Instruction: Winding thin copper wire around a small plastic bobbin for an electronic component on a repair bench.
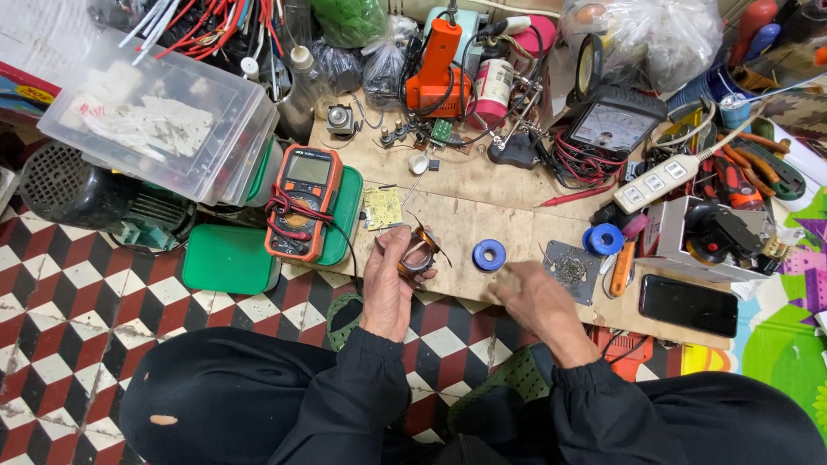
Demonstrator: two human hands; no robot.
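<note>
Copper-wound coil (416,252) is sitting in the left hand (392,280), whose fingers are curling around it and gripping it just above the front edge of the plywood work board (482,194). Thin wire leads are sticking out of the coil toward the upper right. Right hand (536,297) is resting on the board near its front edge, fingers pointing toward a blue tape roll (488,254); whether the fingertips are pinching anything cannot be told, since the hand is blurred. The blue roll is lying flat between the two hands, apart from both.

Left of the coil, an orange-and-black digital multimeter (303,202) is lying on a green case (343,215), its red and black leads wound across it. A small yellowish circuit board (382,207) is lying just above the left hand. To the right, a grey metal plate (571,271) holding small parts is sitting near the right hand, with a second blue roll (605,238) beyond it and a black phone (688,306) at the board's right corner. Farther back, an analog meter (610,127), an orange power tool (439,73) and a white power strip (659,182) are standing among cables. A clear plastic bin (164,112) is sitting at upper left.
</note>
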